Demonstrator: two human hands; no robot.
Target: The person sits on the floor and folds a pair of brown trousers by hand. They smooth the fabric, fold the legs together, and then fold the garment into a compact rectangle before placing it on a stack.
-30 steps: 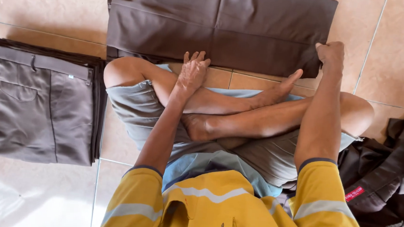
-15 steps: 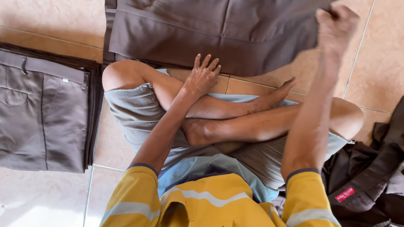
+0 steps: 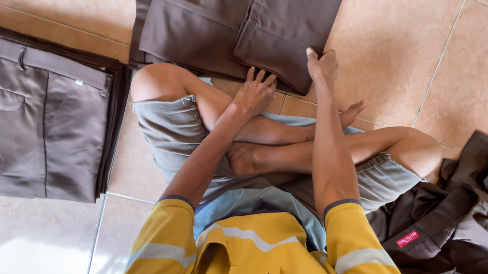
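Note:
I sit cross-legged on a tiled floor. A pair of dark brown trousers (image 3: 206, 25) lies in front of my legs, its right part folded over toward the left. My right hand (image 3: 322, 65) grips the near edge of that folded flap. My left hand (image 3: 254, 92) rests with fingers spread at the trousers' near edge, just above my shin.
A neat stack of folded brown trousers (image 3: 33, 122) lies on the floor at my left. A crumpled heap of dark brown garments (image 3: 466, 227) with a red label sits at my right. Beige tiles (image 3: 410, 45) surround everything.
My right hand has swung the trousers' right end up and over to the left, laying it folded on the rest. The left hand stayed at the near edge.

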